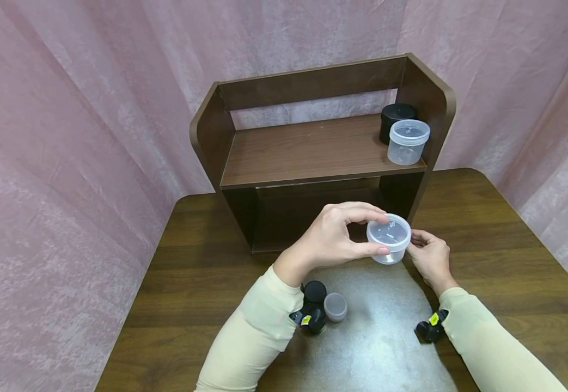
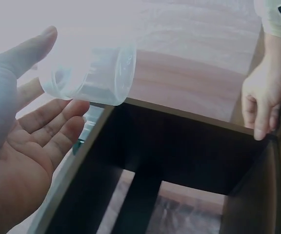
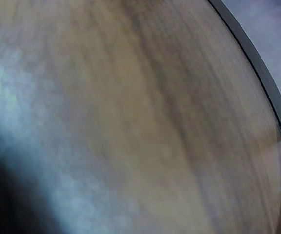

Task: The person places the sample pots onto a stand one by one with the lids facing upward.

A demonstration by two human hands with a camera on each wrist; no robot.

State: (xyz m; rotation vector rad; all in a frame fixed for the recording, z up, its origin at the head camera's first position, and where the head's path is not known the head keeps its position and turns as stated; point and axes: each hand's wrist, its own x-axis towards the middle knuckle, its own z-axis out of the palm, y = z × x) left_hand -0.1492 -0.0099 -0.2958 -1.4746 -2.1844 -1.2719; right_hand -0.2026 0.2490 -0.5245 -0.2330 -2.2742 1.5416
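My left hand (image 1: 330, 237) holds a clear lidded plastic jar (image 1: 390, 234) between thumb and fingers, in front of the lower opening of a brown wooden shelf unit (image 1: 308, 149). In the left wrist view the jar (image 2: 89, 73) looks see-through, with nothing visible inside. The right hand (image 1: 431, 258) is low at the unit's right side; in the left wrist view its thumb and fingers (image 2: 261, 119) pinch the side panel's front edge near the bottom corner. The right wrist view shows mostly blurred tabletop (image 3: 145, 122).
On the upper shelf at the right stand a black-lidded jar (image 1: 397, 113) and, before it, another clear jar (image 1: 408, 147). Below my left forearm are a black jar (image 1: 315, 292) and a small translucent lidded jar (image 1: 335, 306) on the wooden table (image 1: 185, 283). Pink curtains (image 1: 92, 136) hang behind.
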